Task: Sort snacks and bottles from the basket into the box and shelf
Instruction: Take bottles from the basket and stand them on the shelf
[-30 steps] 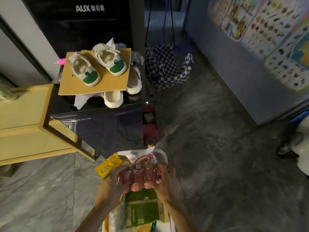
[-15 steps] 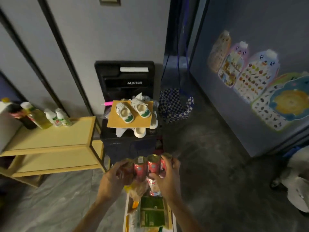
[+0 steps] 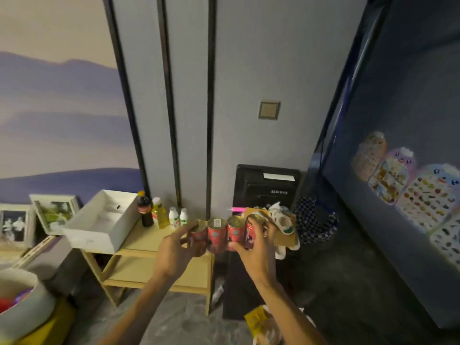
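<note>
A row of several red cans (image 3: 225, 234) is held side by side in the air, my left hand (image 3: 178, 250) gripping its left end and my right hand (image 3: 257, 247) its right end. Just beyond the cans stands the yellow wooden shelf (image 3: 149, 245). On its top sit a white box (image 3: 104, 221), a dark cola bottle (image 3: 145, 210), a yellow juice bottle (image 3: 159, 214) and two small white bottles (image 3: 179, 217). The basket with snack packets (image 3: 263, 324) shows at the bottom edge, below my right forearm.
A black appliance (image 3: 267, 188) stands right of the shelf, with a cardboard sheet and white shoes (image 3: 281, 220) on a stand before it. A checkered bag (image 3: 313, 222) hangs further right. Picture frames (image 3: 37, 217) lean at the left; a white bucket (image 3: 22, 310) is at lower left.
Both hands lifted the row of cans up out of the basket to shelf height. The view swung up and left, bringing the white box and the shelf top into sight.
</note>
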Tool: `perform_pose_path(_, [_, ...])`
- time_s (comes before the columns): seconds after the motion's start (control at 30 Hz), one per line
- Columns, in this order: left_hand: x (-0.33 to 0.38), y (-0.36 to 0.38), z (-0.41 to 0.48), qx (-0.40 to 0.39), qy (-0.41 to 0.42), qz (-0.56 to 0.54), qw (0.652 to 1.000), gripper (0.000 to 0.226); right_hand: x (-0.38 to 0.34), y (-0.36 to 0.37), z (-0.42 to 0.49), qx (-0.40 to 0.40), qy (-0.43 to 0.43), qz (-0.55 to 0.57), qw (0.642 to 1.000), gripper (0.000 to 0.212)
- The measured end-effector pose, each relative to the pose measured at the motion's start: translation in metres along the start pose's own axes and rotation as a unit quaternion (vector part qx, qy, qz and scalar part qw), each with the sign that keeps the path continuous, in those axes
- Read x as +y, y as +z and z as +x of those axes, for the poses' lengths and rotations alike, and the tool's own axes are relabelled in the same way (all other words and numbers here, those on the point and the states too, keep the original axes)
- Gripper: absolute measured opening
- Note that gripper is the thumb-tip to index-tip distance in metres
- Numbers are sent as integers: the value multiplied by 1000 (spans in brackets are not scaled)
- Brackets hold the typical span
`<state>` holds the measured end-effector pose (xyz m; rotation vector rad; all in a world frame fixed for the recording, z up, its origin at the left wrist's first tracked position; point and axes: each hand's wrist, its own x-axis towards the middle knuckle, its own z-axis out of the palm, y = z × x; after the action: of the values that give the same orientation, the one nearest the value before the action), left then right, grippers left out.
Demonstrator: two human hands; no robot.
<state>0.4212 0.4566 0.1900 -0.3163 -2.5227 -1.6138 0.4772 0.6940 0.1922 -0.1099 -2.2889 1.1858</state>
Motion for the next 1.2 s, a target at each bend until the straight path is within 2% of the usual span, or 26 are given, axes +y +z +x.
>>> perform_pose_path(0.2, [-32,-92,20,37,-3,1,999,60,-61,87,12,-3,-13,0,1000,88])
perform_pose_path(0.43, [-90,-153,50,71,-47,-16,996,65,-81,190,31,-34,11,-6,999,80])
perform_pose_path(0.5, [-108,-163,66,71,-61,-7,996,71,-73,221,39,-38,21,13,999,83])
perform_pose_path(0.73, [-188,-175,146,38,-107,20,993,67,-30,322,80,-48,74,45,995,84])
perform_pose_path(1.0, [-285,-154,217,11,-140,14,990,68,37,420,107,-56,131,3,990,85])
perform_pose_path(1.2, [-368,-125,249,-26,-175,-24,984,62,83,478,93,-15,171,-36,985,80])
